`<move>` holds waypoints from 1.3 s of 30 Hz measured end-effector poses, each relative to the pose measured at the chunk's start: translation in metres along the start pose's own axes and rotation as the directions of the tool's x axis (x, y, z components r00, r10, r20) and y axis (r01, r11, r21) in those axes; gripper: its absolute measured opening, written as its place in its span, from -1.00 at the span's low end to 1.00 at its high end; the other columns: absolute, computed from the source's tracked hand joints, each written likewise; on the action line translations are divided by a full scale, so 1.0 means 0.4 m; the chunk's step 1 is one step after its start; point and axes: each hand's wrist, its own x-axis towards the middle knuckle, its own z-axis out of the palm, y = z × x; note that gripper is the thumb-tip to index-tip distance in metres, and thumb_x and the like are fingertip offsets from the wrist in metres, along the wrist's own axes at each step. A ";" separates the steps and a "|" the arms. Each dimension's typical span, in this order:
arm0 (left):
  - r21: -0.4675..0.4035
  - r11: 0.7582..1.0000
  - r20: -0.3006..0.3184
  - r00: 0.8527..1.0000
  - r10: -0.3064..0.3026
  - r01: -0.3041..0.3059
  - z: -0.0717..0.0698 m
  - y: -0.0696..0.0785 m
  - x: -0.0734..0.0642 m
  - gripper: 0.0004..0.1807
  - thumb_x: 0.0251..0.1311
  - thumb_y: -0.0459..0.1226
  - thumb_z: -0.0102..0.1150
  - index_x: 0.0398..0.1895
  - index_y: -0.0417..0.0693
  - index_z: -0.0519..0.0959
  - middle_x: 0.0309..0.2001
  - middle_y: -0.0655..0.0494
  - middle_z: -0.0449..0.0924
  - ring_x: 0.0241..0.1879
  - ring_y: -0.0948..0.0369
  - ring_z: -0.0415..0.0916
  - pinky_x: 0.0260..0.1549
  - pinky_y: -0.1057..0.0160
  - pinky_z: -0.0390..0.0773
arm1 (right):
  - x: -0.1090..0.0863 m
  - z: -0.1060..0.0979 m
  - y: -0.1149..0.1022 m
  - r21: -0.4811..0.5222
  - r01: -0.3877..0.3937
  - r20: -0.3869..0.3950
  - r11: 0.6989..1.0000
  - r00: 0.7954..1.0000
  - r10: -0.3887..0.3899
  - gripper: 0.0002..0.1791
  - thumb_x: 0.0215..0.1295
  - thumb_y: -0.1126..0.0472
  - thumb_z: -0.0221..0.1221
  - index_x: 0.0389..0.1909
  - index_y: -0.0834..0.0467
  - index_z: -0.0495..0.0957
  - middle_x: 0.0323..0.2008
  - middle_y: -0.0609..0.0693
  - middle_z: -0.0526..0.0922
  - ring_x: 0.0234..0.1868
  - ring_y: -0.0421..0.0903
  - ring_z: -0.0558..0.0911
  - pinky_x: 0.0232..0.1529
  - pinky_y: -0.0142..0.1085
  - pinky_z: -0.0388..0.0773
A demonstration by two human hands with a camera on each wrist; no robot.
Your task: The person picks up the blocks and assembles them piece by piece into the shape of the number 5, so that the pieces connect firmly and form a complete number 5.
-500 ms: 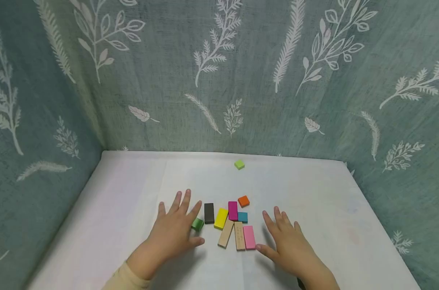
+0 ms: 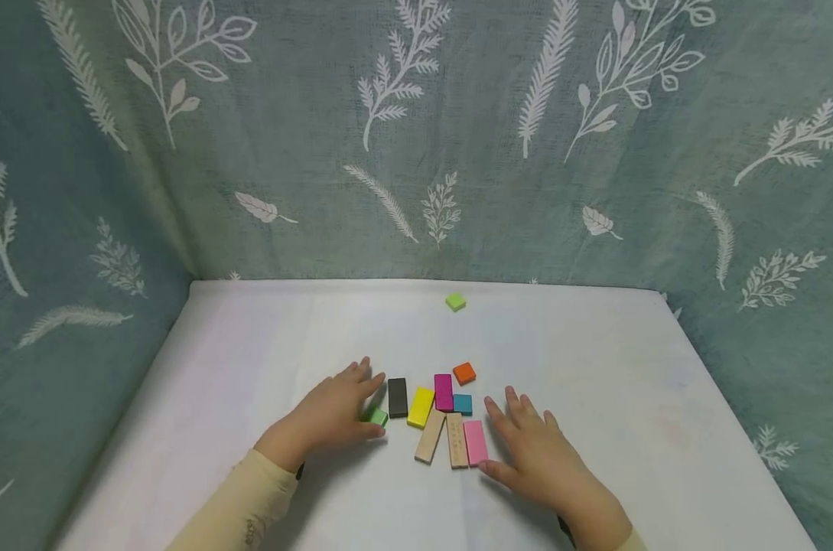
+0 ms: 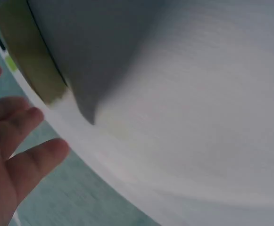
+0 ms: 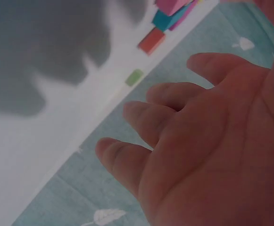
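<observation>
My left hand (image 2: 336, 409) hovers at the left of a group of small coloured blocks, fingers spread and palm tilted inward. A green block (image 2: 378, 416) shows between its thumb and index finger, with the black block (image 2: 398, 398) just beyond. In the left wrist view, the fingers (image 3: 40, 162) are extended and hold nothing. My right hand (image 2: 540, 463) is spread at the other side, its thumb tip right at the pink block (image 2: 475, 443). The right wrist view shows its bare palm (image 4: 207, 160) and loosely bent fingers.
Between the hands lie a yellow block (image 2: 421, 407), a magenta block (image 2: 444, 392), a teal block (image 2: 463, 404) and two plain wooden blocks, the left one (image 2: 430, 436) slanted. An orange block (image 2: 464, 373) lies behind them. Near the back edge sits a light green block (image 2: 455, 301).
The left hand has turned onto its side, its fingers drawn closer together beside the green block. The right hand has shifted slightly left, toward the pink block. The head view has tilted a little.
</observation>
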 end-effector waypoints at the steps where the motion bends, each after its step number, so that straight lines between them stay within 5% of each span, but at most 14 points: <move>1: 0.022 0.999 -0.009 1.000 0.024 -0.023 -0.001 0.014 0.019 -0.11 0.06 0.09 0.47 0.46 0.03 0.39 0.54 -0.19 0.16 0.52 -0.16 0.15 0.37 -0.31 0.26 | 0.001 -0.002 0.001 0.008 0.000 0.002 1.000 1.000 0.000 0.03 0.12 -0.35 0.33 0.57 -0.08 0.18 0.59 0.14 0.08 0.59 0.21 0.11 0.40 0.39 0.13; 6: 0.084 0.993 0.015 0.996 0.083 -0.084 -0.018 0.066 0.079 -0.30 0.11 -0.02 0.47 0.35 0.12 0.53 0.48 -0.09 0.32 0.46 -0.07 0.31 0.37 -0.13 0.37 | 0.010 -0.011 0.001 0.030 -0.016 0.020 0.999 1.000 0.015 0.06 0.09 -0.39 0.33 0.57 -0.12 0.16 0.60 0.12 0.07 0.59 0.21 0.10 0.41 0.39 0.09; 12: 0.107 0.983 -0.009 0.989 0.151 -0.149 -0.048 0.077 0.093 -0.51 0.27 -0.21 0.34 0.28 0.19 0.60 0.46 0.02 0.37 0.41 0.02 0.39 0.32 -0.04 0.46 | 0.012 -0.007 0.010 0.037 -0.023 0.020 0.999 1.000 0.022 0.03 0.11 -0.36 0.33 0.56 -0.10 0.18 0.59 0.14 0.10 0.58 0.21 0.12 0.42 0.37 0.11; 15: 0.150 0.960 -0.045 0.968 0.246 -0.237 -0.029 0.105 0.092 -0.54 0.24 -0.17 0.36 0.23 0.18 0.63 0.44 0.02 0.40 0.39 0.04 0.42 0.30 -0.03 0.48 | 0.012 -0.002 0.019 0.043 -0.010 0.009 0.999 1.000 0.010 0.01 0.14 -0.35 0.32 0.56 -0.08 0.19 0.59 0.15 0.10 0.58 0.21 0.12 0.43 0.36 0.12; 18: 0.261 0.925 -0.082 0.948 0.307 -0.277 0.031 0.163 0.069 -0.45 0.16 0.08 0.39 0.21 0.12 0.64 0.48 -0.02 0.35 0.39 0.04 0.41 0.23 -0.06 0.54 | 0.010 0.002 0.028 0.053 0.017 -0.015 0.998 1.000 -0.016 0.00 0.16 -0.34 0.31 0.56 -0.05 0.19 0.58 0.18 0.11 0.58 0.23 0.13 0.42 0.37 0.13; 20: 0.328 0.921 -0.124 0.957 0.262 -0.209 0.077 0.207 0.038 -0.26 0.08 0.26 0.35 0.23 0.05 0.60 0.51 -0.07 0.28 0.39 -0.01 0.40 0.12 -0.10 0.61 | 0.010 0.005 0.033 0.058 0.032 -0.028 0.998 0.999 -0.031 -0.01 0.17 -0.33 0.32 0.56 -0.04 0.20 0.57 0.19 0.12 0.57 0.24 0.14 0.41 0.37 0.15; 23: 0.403 0.915 -0.186 0.978 0.098 -0.015 0.129 0.262 -0.007 0.05 -0.03 0.41 0.30 0.36 -0.14 0.46 0.52 -0.20 0.20 0.37 -0.08 0.39 -0.02 -0.16 0.66 | 0.013 0.008 0.039 0.051 0.032 -0.036 0.998 0.999 -0.030 -0.01 0.16 -0.32 0.33 0.55 -0.04 0.22 0.57 0.19 0.14 0.57 0.24 0.15 0.42 0.35 0.15; 27: 0.404 0.891 -0.264 0.959 -0.102 0.206 0.147 0.312 -0.032 0.09 -0.03 0.34 0.36 0.32 -0.35 0.44 0.22 -0.29 0.51 0.01 0.01 0.60 -0.36 0.05 0.74 | 0.020 0.008 0.040 0.042 0.021 -0.030 0.999 0.999 -0.020 -0.01 0.14 -0.29 0.35 0.55 -0.05 0.21 0.57 0.18 0.14 0.57 0.23 0.14 0.43 0.35 0.13; 29: 0.387 0.890 -0.275 0.951 -0.137 0.240 0.152 0.326 -0.031 -0.09 0.01 0.29 0.38 0.08 -0.39 0.60 -0.17 -0.20 0.62 -0.29 0.11 0.58 -0.52 0.17 0.69 | 0.020 0.006 0.038 0.047 0.018 -0.021 0.999 1.000 -0.017 0.00 0.14 -0.28 0.35 0.56 -0.05 0.20 0.57 0.18 0.13 0.57 0.24 0.14 0.42 0.36 0.12; 32: 0.358 0.896 -0.257 0.951 -0.173 0.261 0.164 0.333 -0.025 -0.28 0.06 0.25 0.38 -0.35 -0.35 0.69 -0.55 -0.03 0.40 -0.54 0.19 0.41 -0.61 0.23 0.63 | 0.017 0.004 0.033 0.050 0.010 -0.006 0.999 1.000 -0.009 0.01 0.12 -0.27 0.36 0.56 -0.06 0.19 0.58 0.18 0.12 0.58 0.24 0.12 0.42 0.38 0.11; 36: 0.299 0.915 -0.193 0.956 -0.221 0.272 0.168 0.315 -0.021 -0.33 0.07 0.22 0.39 -0.43 -0.32 0.71 -0.47 -0.06 0.50 -0.52 0.17 0.47 -0.47 0.18 0.70 | 0.013 0.005 0.027 0.051 0.012 0.000 0.999 1.000 -0.012 0.02 0.12 -0.27 0.37 0.56 -0.05 0.19 0.57 0.19 0.13 0.57 0.24 0.13 0.41 0.39 0.11; 39: 0.171 0.942 -0.145 0.953 -0.267 0.290 0.160 0.290 -0.024 -0.36 0.01 0.18 0.46 -0.42 -0.32 0.72 -0.28 -0.11 0.59 -0.45 0.15 0.54 -0.36 0.12 0.73 | 0.013 0.008 0.024 0.052 0.006 0.008 0.999 1.000 -0.006 0.03 0.13 -0.29 0.36 0.56 -0.03 0.18 0.58 0.20 0.12 0.58 0.25 0.12 0.41 0.39 0.11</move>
